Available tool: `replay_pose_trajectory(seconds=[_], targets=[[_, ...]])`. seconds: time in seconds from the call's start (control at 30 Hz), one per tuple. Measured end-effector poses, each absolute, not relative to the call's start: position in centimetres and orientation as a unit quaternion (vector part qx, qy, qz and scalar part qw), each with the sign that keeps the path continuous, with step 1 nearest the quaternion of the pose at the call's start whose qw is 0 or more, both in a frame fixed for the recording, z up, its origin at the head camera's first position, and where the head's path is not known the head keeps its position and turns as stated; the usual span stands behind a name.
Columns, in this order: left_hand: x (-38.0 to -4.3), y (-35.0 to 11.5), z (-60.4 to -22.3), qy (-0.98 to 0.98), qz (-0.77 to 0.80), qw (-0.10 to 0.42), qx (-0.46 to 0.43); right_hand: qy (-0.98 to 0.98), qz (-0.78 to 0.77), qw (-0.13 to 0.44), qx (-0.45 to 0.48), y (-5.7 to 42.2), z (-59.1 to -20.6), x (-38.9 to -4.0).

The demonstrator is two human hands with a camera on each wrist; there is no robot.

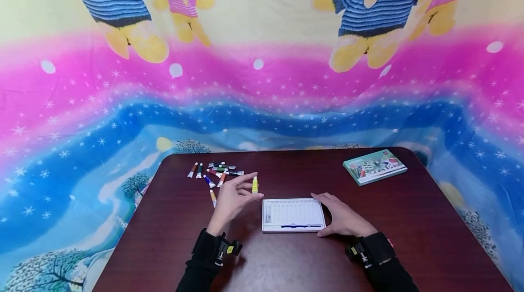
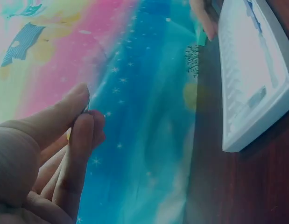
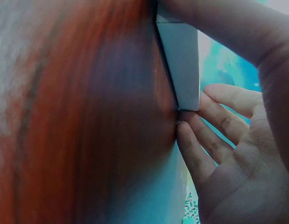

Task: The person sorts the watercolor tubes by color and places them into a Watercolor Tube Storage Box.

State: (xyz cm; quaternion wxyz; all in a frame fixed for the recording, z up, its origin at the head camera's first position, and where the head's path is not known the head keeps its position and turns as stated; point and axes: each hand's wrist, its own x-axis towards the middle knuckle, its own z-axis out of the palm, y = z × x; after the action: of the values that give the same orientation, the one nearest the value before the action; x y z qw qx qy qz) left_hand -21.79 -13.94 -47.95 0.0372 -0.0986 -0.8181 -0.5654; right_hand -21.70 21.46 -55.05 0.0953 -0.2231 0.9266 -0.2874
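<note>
Between thumb and fingertips, my left hand (image 1: pixel 232 197) pinches a small yellow paint tube (image 1: pixel 255 185), held upright just left of and above a white plastic tray (image 1: pixel 292 213). In the left wrist view the fingers (image 2: pixel 79 144) mostly hide the tube. The tray lies flat, with ridged slots and a thin dark-blue paintbrush (image 1: pixel 300 226) along its near side. My right hand (image 1: pixel 345 217) holds the tray's right end, thumb at the near corner and fingers at the far one. From the right wrist, the tray's side wall (image 3: pixel 181 65) shows between thumb and fingers.
Several loose paint tubes (image 1: pixel 221 177) in various colours lie scattered at the back left of the dark wooden table (image 1: pixel 294 264). A green illustrated box (image 1: pixel 375 167) lies at the back right. A patterned cloth (image 1: pixel 262 83) hangs behind the table.
</note>
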Motion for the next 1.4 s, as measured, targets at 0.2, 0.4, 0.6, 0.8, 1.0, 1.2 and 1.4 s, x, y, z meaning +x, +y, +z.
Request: replay_pose_trajectory(seconds=[0.2, 0.4, 0.6, 0.8, 1.0, 1.2, 1.4], targets=[[-21.8, -11.7, -50.1, -0.873, -0.469, 0.055, -0.125, 0.927, -0.289, 0.097, -0.22, 21.6, -55.3, -21.7], [-21.4, -9.3, -52.3, -0.925, -0.347, 0.06, -0.145, 0.926, -0.288, 0.101, -0.22, 21.5, -55.0, -21.7], [-21.2, -8.4, -53.1, -0.947, -0.276, 0.077, -0.144, 0.927, -0.288, 0.1, -0.22, 21.4, -54.9, -21.7], [-21.1, -8.4, -53.5, -0.951, -0.259, 0.084, -0.143, 0.927, -0.283, 0.093, -0.229, 21.5, -54.9, -21.8], [-21.0, -8.5, -53.8, -0.958, -0.232, 0.08, -0.146, 0.927, -0.281, 0.096, -0.228, 21.4, -54.9, -21.7], [-20.8, -8.4, -53.8, -0.961, -0.213, 0.091, -0.152, 0.925, -0.289, 0.1, -0.226, 21.5, -54.9, -21.8], [-20.6, -8.2, -53.8, -0.969, -0.171, 0.097, -0.152, 0.926, -0.29, 0.103, -0.219, 21.4, -55.0, -21.8]])
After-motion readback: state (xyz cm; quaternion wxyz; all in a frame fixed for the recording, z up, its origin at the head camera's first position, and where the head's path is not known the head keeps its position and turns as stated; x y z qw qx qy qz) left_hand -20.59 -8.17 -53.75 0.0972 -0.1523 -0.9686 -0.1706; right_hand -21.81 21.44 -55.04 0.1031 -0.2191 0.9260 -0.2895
